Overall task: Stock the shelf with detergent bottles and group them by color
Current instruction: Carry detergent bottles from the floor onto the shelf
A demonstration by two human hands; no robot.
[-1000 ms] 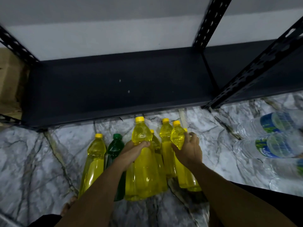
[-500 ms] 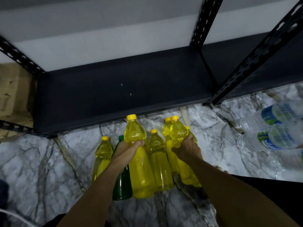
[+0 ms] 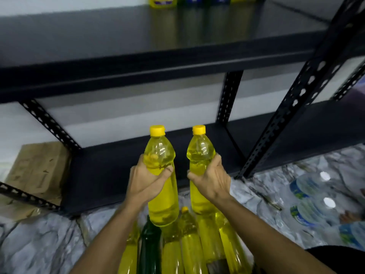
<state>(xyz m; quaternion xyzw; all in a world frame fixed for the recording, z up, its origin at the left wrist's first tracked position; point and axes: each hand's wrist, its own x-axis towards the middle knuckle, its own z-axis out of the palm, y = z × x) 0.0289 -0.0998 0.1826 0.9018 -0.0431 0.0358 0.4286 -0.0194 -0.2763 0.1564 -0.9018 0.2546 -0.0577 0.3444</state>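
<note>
My left hand (image 3: pixel 147 180) grips a yellow detergent bottle (image 3: pixel 163 198) with a yellow cap, held upright in the air. My right hand (image 3: pixel 211 179) grips a second yellow bottle (image 3: pixel 200 155) beside it, also upright. Both are lifted in front of the black metal shelf (image 3: pixel 177 60); its lower board (image 3: pixel 110 167) lies behind them. On the marble floor below stand several more yellow bottles (image 3: pixel 189 244) and one dark green bottle (image 3: pixel 149 252). At the back of the upper board stand a yellow container (image 3: pixel 163 1) and some darker ones.
A perforated black upright (image 3: pixel 302 89) slants down at the right front of the shelf. Clear water bottles (image 3: pixel 310 204) with blue-green labels lie on the floor at the right. A cardboard box (image 3: pixel 37 171) sits at the left, beside the shelf.
Both hands have lifted their yellow bottles off the floor, up to the height of the lower shelf. The view has tilted up, and the upper shelf board now shows.
</note>
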